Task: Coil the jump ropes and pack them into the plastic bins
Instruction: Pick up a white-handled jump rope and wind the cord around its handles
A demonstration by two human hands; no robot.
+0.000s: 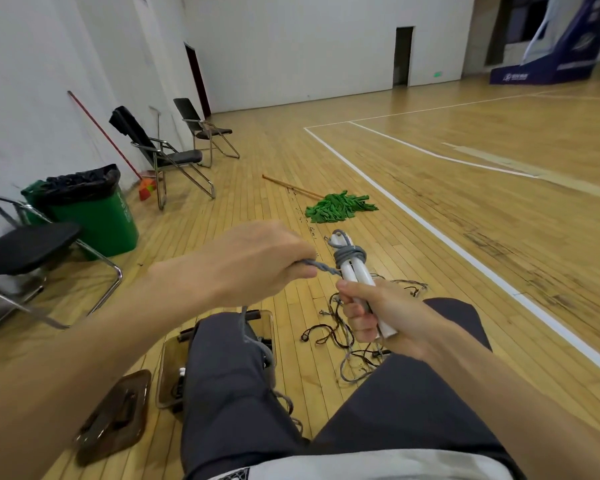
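Left hand [253, 261]: fingers curled, pinching the twisted grey jump rope [350, 255], strand taut toward 9 o'clock.
Right hand [378, 317]: fingers clamped round white handles [355, 277], rope wraps at their 12 o'clock end.
Loose ropes [343, 327]: floor tangle, 6 o'clock of handles.
Plastic bin [163, 368]: 7 o'clock, knee-hidden; possibly holding handles.

Indoor sports hall: varnished wooden floor [430, 209] with white court lines [413, 213], high white walls [291, 46], padded basketball-hoop base [548, 64], folding chairs [167, 154] along the wall.
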